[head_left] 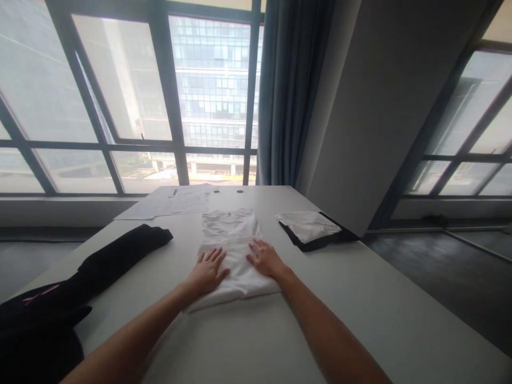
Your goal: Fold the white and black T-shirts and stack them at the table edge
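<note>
A white T-shirt (240,274) lies partly folded on the white table, its neckline toward the far side and its lower part turned up over the body. Flat on the left of the cloth rests my left hand (207,272), fingers spread. My right hand (266,258) presses on the right side of the same shirt, fingers stretched out. Neither hand grips the fabric. Some creases show near the collar.
On the left of the table (340,298) lies a black garment (120,253) with a pink mark. Paper sheets (180,202) are at the far left. To the right, a folded white cloth (310,226) sits on folded black cloth (308,246). A curtain (292,96) and windows stand behind.
</note>
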Demonstrator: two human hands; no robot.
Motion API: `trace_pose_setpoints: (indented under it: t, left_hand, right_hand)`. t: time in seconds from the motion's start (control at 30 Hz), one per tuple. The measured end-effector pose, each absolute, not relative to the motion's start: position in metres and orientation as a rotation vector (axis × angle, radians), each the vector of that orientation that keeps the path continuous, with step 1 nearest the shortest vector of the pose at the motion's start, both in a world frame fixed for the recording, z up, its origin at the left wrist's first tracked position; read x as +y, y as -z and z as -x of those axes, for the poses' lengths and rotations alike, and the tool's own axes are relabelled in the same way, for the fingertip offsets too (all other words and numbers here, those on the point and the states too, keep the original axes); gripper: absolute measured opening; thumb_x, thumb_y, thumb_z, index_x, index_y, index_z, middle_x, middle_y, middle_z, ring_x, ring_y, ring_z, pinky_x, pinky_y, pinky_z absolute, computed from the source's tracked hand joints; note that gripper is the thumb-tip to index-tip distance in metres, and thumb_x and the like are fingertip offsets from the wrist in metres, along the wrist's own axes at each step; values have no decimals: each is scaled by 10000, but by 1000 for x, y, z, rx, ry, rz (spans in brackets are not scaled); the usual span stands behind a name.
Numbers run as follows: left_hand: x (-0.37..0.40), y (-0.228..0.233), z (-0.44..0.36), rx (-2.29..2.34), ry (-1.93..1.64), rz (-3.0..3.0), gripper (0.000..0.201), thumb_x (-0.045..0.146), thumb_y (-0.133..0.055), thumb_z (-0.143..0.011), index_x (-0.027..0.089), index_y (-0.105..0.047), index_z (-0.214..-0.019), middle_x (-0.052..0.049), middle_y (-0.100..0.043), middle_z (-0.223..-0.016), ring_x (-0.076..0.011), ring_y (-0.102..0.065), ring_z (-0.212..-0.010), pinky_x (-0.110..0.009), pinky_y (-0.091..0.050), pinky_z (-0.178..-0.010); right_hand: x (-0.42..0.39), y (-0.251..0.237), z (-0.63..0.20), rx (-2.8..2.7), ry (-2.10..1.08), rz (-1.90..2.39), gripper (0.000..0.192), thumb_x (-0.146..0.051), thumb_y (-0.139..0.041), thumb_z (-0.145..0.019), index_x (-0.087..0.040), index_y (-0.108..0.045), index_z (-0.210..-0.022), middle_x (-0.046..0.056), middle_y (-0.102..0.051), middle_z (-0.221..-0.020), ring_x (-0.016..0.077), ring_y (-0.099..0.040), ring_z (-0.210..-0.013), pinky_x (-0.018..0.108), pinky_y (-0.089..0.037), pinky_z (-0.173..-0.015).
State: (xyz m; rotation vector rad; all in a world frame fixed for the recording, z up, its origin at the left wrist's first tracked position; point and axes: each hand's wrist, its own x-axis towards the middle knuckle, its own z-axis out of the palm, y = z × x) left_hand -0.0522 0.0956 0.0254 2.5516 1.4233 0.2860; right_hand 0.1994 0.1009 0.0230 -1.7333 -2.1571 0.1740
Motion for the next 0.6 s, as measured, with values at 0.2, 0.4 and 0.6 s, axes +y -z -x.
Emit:
trace_pose_setpoints:
  t: [0.2, 0.4, 0.6]
  left_hand:
    - [126, -16, 69, 1540, -238, -2468, 656, 555, -299, -983, 212, -312, -1542, -88, -168, -1630, -260, -129, -1513, -533, -87, -1199]
    - [104, -23, 64, 1288, -309, -2672, 674, 583, -356, -969, 212, -343, -1531, -106, -206, -1619, -268, -132, -1511, -512, -58, -1210]
    - [79, -26, 73, 1092, -228, -2641, 702, 642, -389, -944, 260, -343, -1530, -87, -192, -1625, -282, -128, -1510, -509, -92, -1211]
  right_hand:
    - [92, -14, -193, -2225, -180, 1820, 570, -451, -380, -990, -180, -415, -1490, 134, -290, -1592, 265, -242, -1472, 474, -122, -1181]
    - [68, -22, -191, -2358, -120, 1676, 579, -457, -393, -981, -184, -424, -1490, 138, -330, -1573, 271, -242, -1471, 483, -71, -1190]
    - [50, -23, -206, -2453, -376, 1643, 645, -505, -392, -972, -215, -322, -1544, 82, -211, -1618, 241, -143, -1504, 461, -73, -1205]
